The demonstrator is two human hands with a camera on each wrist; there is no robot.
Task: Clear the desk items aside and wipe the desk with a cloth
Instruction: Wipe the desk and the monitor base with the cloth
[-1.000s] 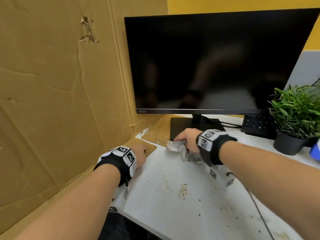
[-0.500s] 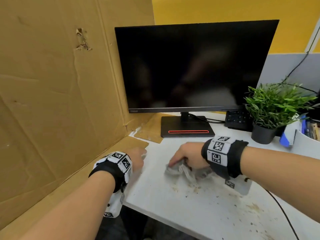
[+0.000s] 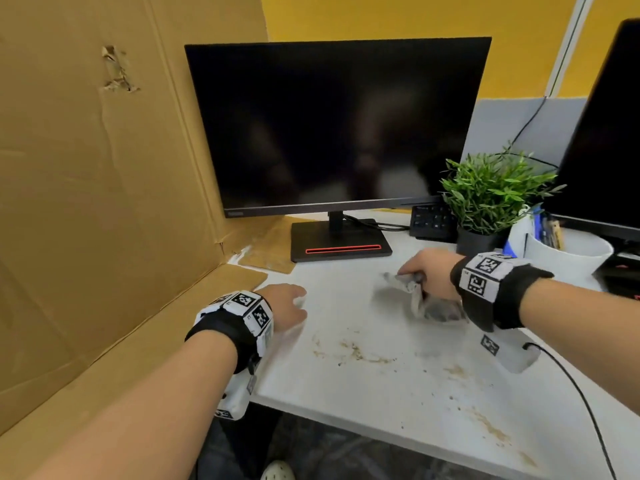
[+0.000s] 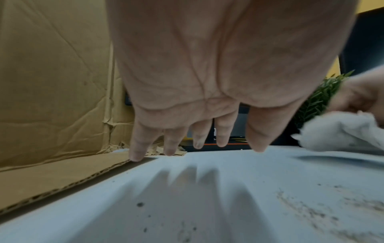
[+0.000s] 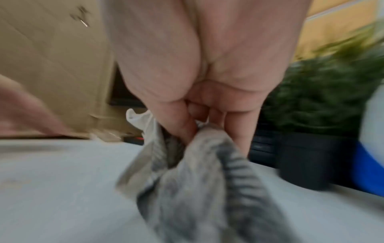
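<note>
My right hand (image 3: 424, 275) grips a crumpled grey cloth (image 3: 420, 299) and holds it down on the white desk (image 3: 398, 393), in front of the monitor base. In the right wrist view the fingers (image 5: 207, 125) are curled round the cloth (image 5: 197, 172). My left hand (image 3: 289, 306) lies at the desk's left edge with straight fingers (image 4: 195, 138) just above the desk top (image 4: 207, 205), holding nothing. Brown smears and crumbs (image 3: 353, 351) mark the desk nearer to me.
A black monitor (image 3: 332, 126) stands at the back with its base (image 3: 341, 245) on the desk. A large cardboard sheet (image 3: 86, 168) walls the left side. A potted plant (image 3: 491, 199), a white cup with pens (image 3: 561, 251), a keypad (image 3: 431, 220) and a second monitor (image 3: 609, 140) stand on the right. A cable (image 3: 571, 386) trails from my right wrist.
My right hand has dragged the cloth from the monitor base rightward and nearer across the desk. The view has swung right. My left hand has stayed at the left edge and its fingers have straightened.
</note>
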